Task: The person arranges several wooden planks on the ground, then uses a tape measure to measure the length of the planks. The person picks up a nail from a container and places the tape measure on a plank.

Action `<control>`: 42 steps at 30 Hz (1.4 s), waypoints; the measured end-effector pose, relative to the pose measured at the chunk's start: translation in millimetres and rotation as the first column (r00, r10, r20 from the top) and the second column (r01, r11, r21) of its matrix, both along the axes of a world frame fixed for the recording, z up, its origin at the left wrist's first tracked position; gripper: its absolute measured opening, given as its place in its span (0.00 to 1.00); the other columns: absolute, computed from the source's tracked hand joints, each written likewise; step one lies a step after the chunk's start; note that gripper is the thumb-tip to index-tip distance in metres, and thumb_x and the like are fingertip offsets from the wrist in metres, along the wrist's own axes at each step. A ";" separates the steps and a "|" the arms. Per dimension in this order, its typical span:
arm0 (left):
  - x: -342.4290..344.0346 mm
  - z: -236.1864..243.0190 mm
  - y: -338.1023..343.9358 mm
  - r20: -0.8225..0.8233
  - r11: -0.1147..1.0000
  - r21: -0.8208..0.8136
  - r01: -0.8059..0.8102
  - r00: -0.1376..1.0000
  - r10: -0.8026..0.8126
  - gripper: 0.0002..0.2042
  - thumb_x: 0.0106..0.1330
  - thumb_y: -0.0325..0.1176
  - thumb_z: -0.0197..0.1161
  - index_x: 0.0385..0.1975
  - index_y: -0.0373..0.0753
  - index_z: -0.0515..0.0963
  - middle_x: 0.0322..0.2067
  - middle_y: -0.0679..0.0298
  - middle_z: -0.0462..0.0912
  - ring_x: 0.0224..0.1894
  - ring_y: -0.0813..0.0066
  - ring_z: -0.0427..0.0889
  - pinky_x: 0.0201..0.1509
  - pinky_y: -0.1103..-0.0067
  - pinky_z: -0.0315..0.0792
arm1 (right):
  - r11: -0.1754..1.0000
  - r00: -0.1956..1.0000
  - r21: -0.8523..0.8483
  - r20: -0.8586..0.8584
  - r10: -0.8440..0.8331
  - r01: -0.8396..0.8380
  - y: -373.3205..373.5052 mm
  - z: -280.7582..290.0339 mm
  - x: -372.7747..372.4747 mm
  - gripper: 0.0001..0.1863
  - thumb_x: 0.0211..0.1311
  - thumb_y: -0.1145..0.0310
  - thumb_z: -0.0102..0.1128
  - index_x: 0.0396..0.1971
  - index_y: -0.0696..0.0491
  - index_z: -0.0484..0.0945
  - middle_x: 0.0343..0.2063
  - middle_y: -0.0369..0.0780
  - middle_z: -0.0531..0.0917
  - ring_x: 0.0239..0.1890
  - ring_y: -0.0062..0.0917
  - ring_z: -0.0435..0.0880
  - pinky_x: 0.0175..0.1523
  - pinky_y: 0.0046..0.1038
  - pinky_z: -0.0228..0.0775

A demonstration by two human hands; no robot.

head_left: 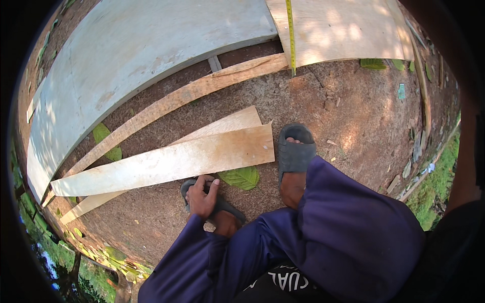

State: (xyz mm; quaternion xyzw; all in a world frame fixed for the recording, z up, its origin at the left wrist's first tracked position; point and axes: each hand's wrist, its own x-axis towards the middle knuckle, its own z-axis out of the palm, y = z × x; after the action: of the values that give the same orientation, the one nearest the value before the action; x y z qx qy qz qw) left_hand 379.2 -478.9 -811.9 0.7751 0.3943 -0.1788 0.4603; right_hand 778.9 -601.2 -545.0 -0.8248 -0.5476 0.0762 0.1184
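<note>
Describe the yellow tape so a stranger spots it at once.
At the top, a big grey panel lies left of a tan board. Near that board's left edge, the tape runs down to just past its lower edge. Unlike both, it is a thin yellow band with dark marks.

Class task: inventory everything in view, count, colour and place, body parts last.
Large board: 1, pale grey, upper left
Crosspiece: 1, grey, at the board's edge
Plywood sheet: 1, tan, upper right
Measuring tape: 1, yellow, across the sheet
Long wood strip: 1, brown, below the board
Plywood strips: 2, pale tan, crossed, centre left
Leaves: several, green, on the ground
Small flat piece: 1, teal, right
Scraps: several, brown-grey, far right
Plants: many, green, outer edges
Sandals: 2, dark grey, lower centre
Trousers: 1 pair, dark purple, lower centre
Shirt: 1, black, bottom
Feet: 2, in sandals
Left hand: 1, over the left sandal
Right arm: 1, right edge
</note>
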 end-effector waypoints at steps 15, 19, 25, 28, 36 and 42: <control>3.2 1.9 0.1 -0.017 0.999 -0.031 -0.023 1.000 0.023 0.13 0.65 0.42 0.66 0.37 0.38 0.81 0.27 0.56 0.86 0.30 0.63 0.85 0.39 0.71 0.74 | 1.000 1.000 -0.005 -0.021 -0.019 0.019 -1.3 5.7 6.0 0.26 0.73 0.49 0.46 0.57 0.53 0.78 0.56 0.41 0.81 0.58 0.29 0.79 0.63 0.30 0.69; 1.1 0.0 0.5 0.006 1.000 0.001 -0.002 1.000 0.002 0.13 0.64 0.43 0.66 0.37 0.38 0.81 0.27 0.56 0.86 0.30 0.62 0.85 0.39 0.70 0.74 | 1.000 0.999 -0.007 -0.025 -0.024 0.024 -2.4 6.7 6.2 0.26 0.73 0.49 0.46 0.57 0.53 0.78 0.56 0.41 0.81 0.58 0.29 0.79 0.63 0.30 0.69; 2.6 3.6 -0.5 -0.007 1.000 -0.012 -0.028 1.000 0.028 0.14 0.64 0.44 0.66 0.37 0.38 0.82 0.27 0.56 0.86 0.30 0.60 0.85 0.39 0.70 0.74 | 0.999 0.999 -0.004 -0.025 -0.035 0.035 -7.4 5.2 4.5 0.27 0.72 0.47 0.47 0.57 0.53 0.78 0.55 0.41 0.81 0.58 0.29 0.78 0.64 0.31 0.69; 1.4 0.7 -0.6 0.000 1.000 -0.002 -0.015 1.000 0.015 0.14 0.64 0.44 0.66 0.37 0.39 0.82 0.28 0.56 0.87 0.31 0.62 0.85 0.39 0.70 0.74 | 0.998 0.998 -0.006 -0.030 -0.055 0.055 -10.0 6.9 3.4 0.27 0.72 0.47 0.47 0.57 0.53 0.78 0.55 0.41 0.81 0.58 0.29 0.78 0.64 0.31 0.69; -1.1 -1.1 -1.5 0.016 1.000 -0.008 -0.026 1.000 0.026 0.14 0.64 0.44 0.66 0.38 0.39 0.82 0.28 0.56 0.87 0.32 0.62 0.86 0.39 0.70 0.74 | 0.971 0.966 -0.004 -0.105 -0.238 0.239 -4.1 25.4 3.6 0.28 0.72 0.46 0.47 0.57 0.53 0.79 0.55 0.41 0.81 0.58 0.30 0.78 0.64 0.31 0.68; -2.3 -2.5 -1.7 0.011 0.999 -0.012 -0.031 0.999 0.031 0.14 0.65 0.44 0.66 0.38 0.39 0.82 0.28 0.56 0.86 0.31 0.62 0.85 0.39 0.70 0.74 | 0.971 0.897 -0.048 -0.375 -0.234 0.233 -9.8 35.1 0.0 0.30 0.70 0.43 0.49 0.59 0.51 0.78 0.60 0.39 0.79 0.63 0.30 0.75 0.66 0.31 0.67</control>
State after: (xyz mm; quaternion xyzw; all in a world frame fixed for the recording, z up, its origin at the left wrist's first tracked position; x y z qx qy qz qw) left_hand 377.0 -480.6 -814.4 0.7671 0.4025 -0.1699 0.4699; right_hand 778.9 -611.0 -509.9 -0.8543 -0.4117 0.2194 0.2291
